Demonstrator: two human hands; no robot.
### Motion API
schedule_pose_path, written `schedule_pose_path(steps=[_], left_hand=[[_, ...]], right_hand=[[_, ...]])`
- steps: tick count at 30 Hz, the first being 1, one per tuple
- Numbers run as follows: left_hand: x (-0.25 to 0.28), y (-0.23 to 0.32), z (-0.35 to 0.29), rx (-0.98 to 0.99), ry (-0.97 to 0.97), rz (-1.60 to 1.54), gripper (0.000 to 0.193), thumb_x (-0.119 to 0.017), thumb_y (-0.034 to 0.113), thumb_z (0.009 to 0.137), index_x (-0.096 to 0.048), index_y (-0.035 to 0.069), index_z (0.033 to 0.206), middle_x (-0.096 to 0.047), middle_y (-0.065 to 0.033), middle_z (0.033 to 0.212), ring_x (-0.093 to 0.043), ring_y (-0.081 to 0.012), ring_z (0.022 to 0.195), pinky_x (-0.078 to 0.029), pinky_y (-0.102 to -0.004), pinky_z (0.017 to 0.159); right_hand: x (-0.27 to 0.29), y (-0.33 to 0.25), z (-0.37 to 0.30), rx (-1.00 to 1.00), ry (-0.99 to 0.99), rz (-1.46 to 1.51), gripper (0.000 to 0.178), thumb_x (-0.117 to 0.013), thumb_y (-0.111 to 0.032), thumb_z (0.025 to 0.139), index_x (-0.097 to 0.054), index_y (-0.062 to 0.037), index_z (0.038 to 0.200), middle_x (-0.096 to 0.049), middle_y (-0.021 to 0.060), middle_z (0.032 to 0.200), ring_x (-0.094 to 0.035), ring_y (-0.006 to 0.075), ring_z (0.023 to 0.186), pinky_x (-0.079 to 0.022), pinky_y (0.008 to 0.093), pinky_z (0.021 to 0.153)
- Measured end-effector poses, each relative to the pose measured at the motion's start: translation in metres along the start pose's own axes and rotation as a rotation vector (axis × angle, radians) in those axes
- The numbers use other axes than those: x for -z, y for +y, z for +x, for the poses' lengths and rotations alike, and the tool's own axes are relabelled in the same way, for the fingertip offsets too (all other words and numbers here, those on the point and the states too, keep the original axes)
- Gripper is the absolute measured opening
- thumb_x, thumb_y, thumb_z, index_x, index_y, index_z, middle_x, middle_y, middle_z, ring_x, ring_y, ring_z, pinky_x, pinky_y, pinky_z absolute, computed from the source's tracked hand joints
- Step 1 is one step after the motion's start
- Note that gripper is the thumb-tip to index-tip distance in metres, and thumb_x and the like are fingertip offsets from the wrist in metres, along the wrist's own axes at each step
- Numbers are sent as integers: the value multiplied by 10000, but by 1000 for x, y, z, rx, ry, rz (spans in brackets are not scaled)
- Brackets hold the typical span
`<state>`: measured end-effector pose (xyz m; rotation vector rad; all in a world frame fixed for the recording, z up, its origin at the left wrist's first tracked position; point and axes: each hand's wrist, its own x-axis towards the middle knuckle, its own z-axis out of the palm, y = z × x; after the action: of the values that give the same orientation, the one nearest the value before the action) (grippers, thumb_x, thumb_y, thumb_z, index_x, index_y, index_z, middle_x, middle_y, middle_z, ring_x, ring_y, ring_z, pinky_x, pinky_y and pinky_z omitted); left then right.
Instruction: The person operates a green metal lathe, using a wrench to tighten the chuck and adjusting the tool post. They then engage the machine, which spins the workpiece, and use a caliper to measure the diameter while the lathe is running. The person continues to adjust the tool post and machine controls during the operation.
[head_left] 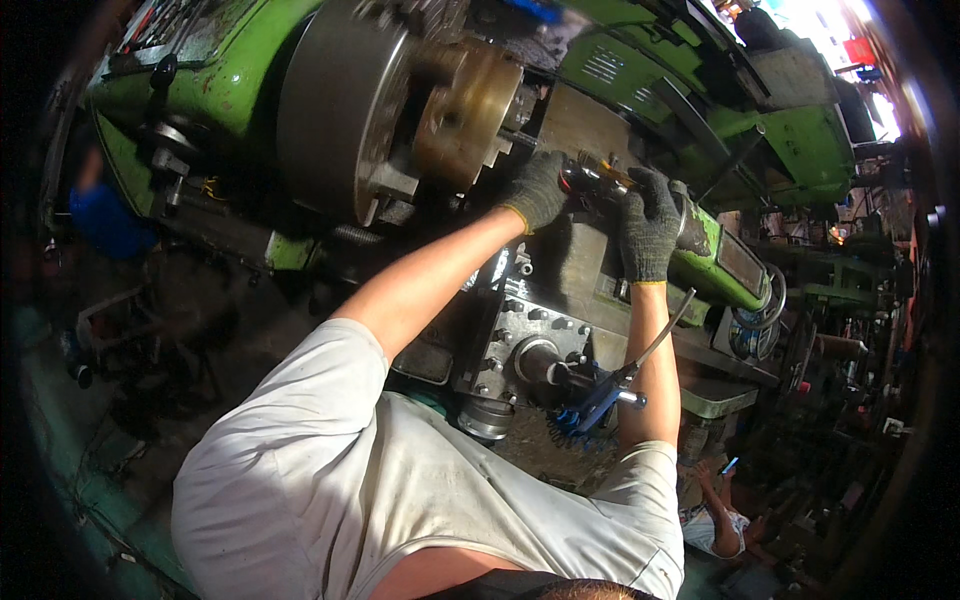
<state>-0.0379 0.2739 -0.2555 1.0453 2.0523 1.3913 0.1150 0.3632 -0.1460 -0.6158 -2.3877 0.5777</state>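
Observation:
Both my hands wear dark grey knit gloves with yellow cuffs and reach over the bed of a green lathe. My left hand (540, 192) has its fingers closed at the left end of a dark, shiny cylindrical piece (597, 183) with red and orange spots. At that piece's right end, beside the green tailstock (712, 262), my right hand (648, 225) curls its fingers. The piece's exact kind is hard to make out. Left of my hands is the large metal chuck (340, 110), with a brownish, ring-shaped workpiece (465, 115) in its jaws.
Nearer my body stands a square tool post (530, 340) with bolts and a central knob. A blue-handled lever (600, 398) juts below my right forearm. The tailstock handwheel (772, 298) is at the right. Another person (718, 525) sits at the lower right.

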Motion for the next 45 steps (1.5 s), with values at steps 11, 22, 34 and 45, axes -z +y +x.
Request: schedule_pose_path(steps=[11,22,34,45], left_hand=[[-2,-9,-5,-51,48,23,365,-633,35,895,-632,42,1259,-660,-254,1233,-639,-408,1157,-514,-454,992],[-7,-21,-3,-180,192,-15,385,-713,43,797,-656,56,1177,-692,-220,1095,-662,-423,1074,-541,-452,914],[-7,2,1,-38,33,-327,402,-733,119,872,-626,-12,1237,-684,-243,1157,-664,-396,1097,-532,-468,937],[9,21,-14,-91,-8,161,350,-677,100,901,-622,53,1243,-690,-213,1179,-662,-410,1090,-529,-457,921]], right_hand=[[-9,4,4,33,42,-70,323,-713,-59,853,-720,-11,1173,-745,195,1099,-710,336,1041,-532,420,956],[-9,6,38,-122,-25,-165,302,-632,-270,933,-720,-89,1159,-733,213,1108,-696,415,1054,-538,461,915],[-12,12,20,156,19,-91,299,-701,-103,832,-723,-45,1125,-731,193,1043,-701,377,996,-553,456,882],[3,10,1,196,19,-185,334,-744,-152,831,-708,-69,1152,-714,174,1071,-679,385,1005,-542,470,868]])
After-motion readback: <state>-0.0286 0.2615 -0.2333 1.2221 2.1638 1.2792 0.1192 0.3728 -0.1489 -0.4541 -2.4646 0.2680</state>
